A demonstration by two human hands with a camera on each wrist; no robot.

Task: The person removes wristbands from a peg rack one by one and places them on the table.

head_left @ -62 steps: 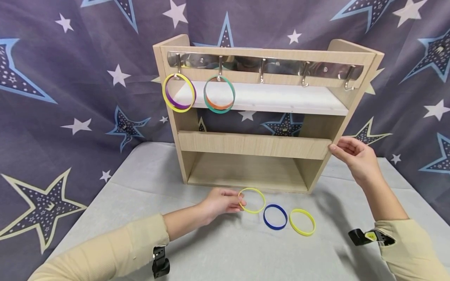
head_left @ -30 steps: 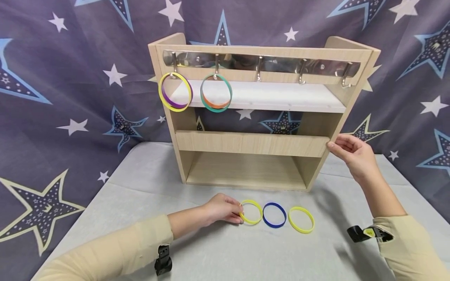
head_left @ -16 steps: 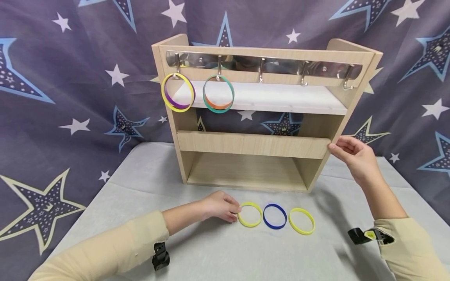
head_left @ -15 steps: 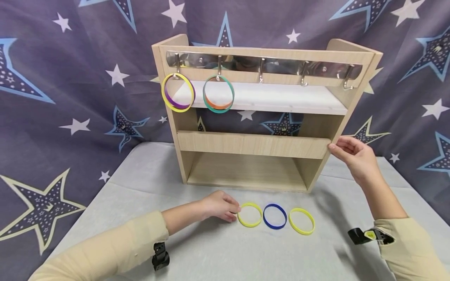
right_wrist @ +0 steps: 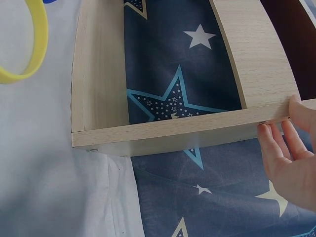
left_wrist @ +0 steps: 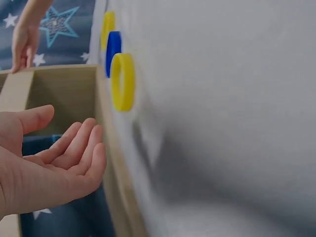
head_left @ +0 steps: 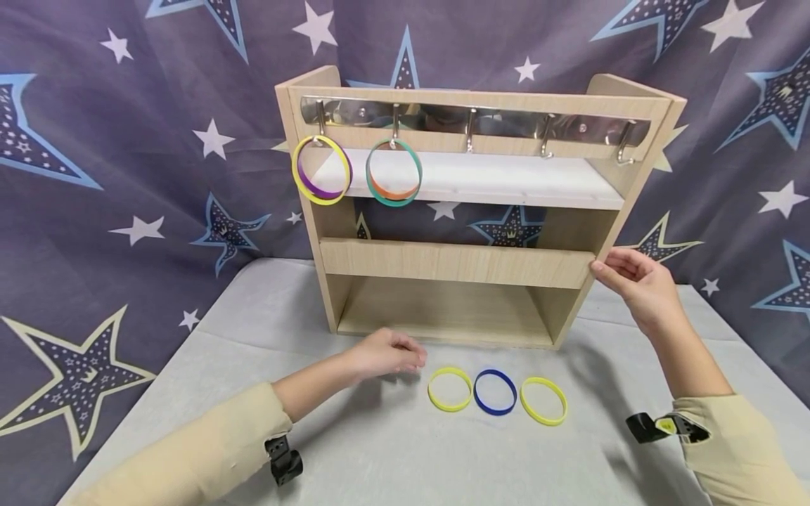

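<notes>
My left hand (head_left: 386, 355) hovers just above the table (head_left: 380, 450), fingers loosely curled and holding nothing; the left wrist view shows the palm open and the fingers relaxed. Just to its right, apart from my fingertips, lies a yellow ring (head_left: 450, 388) flat on the grey cloth, with a blue ring (head_left: 496, 391) touching or nearly touching it and a second yellow ring (head_left: 543, 400) just beyond that, the three in a row in front of the wooden rack (head_left: 455, 261). My right hand (head_left: 633, 281) rests against the rack's right side panel, fingers fairly straight, the fingertips (right_wrist: 276, 143) touching the panel's edge and the thumb laid on its front, without wrapping round it. The rack stands upright at the back of the table, against the star-patterned curtain (head_left: 126, 140). Along its top runs a metal hook rail (head_left: 474, 119); from the leftmost hook hangs a yellow and purple ring pair (head_left: 320, 169), from the next hook a green and orange ring pair (head_left: 394, 173).
</notes>
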